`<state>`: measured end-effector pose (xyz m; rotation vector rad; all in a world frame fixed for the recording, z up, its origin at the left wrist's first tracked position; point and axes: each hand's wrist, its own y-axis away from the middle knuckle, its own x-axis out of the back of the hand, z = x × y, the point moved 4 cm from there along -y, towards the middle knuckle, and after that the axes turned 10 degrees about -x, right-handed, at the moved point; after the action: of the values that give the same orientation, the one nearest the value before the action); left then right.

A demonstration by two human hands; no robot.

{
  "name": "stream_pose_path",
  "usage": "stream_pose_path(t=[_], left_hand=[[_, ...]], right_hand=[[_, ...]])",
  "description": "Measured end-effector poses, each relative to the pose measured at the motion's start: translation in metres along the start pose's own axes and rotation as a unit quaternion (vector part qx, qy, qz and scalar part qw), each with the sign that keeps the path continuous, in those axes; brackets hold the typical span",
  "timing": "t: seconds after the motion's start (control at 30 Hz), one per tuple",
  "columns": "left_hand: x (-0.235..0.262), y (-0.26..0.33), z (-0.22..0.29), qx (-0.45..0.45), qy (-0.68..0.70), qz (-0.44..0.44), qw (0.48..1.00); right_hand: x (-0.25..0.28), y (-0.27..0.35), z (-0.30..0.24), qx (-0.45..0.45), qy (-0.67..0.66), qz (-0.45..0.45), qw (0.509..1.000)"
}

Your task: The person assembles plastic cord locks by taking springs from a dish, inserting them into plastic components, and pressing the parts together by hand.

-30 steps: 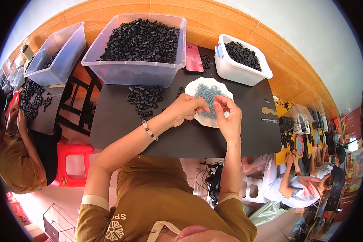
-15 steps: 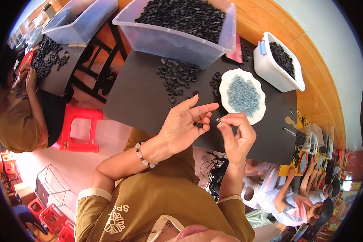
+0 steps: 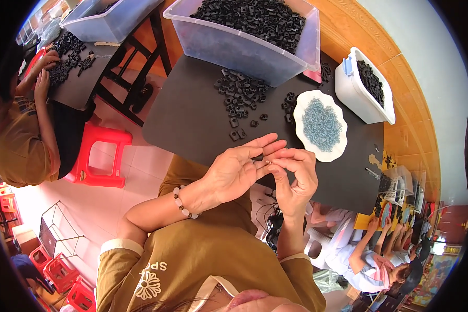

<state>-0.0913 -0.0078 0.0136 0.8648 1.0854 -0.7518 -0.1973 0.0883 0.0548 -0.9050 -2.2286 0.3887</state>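
My left hand (image 3: 234,169) is palm up above the near table edge. Its fingers are curled around a small black plastic piece (image 3: 257,157), which they mostly cover. From the right, my right hand (image 3: 295,179) meets the left fingertips with thumb and forefinger pinched together. Whatever sits in that pinch is too small and hidden to name. Just beyond the hands is a white scalloped plate (image 3: 339,147) heaped with tiny silvery-blue pieces (image 3: 320,125). A loose pile of black plastic pieces (image 3: 242,91) lies further left on the dark table (image 3: 184,114).
A large clear bin (image 3: 234,52) full of black pieces stands at the back, with a white tub (image 3: 356,99) of them to its right. At left, another person (image 3: 23,135) works near a red stool (image 3: 101,158). More people (image 3: 372,265) sit at lower right.
My right hand has moved left and up, so its pinch now meets my left fingertips. The view has shifted slightly, and the left fingers have straightened somewhat.
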Motion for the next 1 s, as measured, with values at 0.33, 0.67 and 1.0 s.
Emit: stream_pose_path(t=[0.33, 0.67, 1.0], left_hand=[[0.002, 0.003, 0.002, -0.021, -0.069, -0.008, 0.997], [-0.002, 0.007, -0.001, -0.076, -0.113, 0.002, 0.991], [0.005, 0.007, -0.003, -0.072, -0.101, -0.025, 0.992]], right_hand=[[-0.013, 0.002, -0.010, 0.035, -0.034, -0.041, 0.998], [-0.014, 0.005, 0.000, -0.021, 0.018, -0.020, 0.999], [-0.016, 0.012, 0.015, -0.129, -0.067, 0.017, 0.989]])
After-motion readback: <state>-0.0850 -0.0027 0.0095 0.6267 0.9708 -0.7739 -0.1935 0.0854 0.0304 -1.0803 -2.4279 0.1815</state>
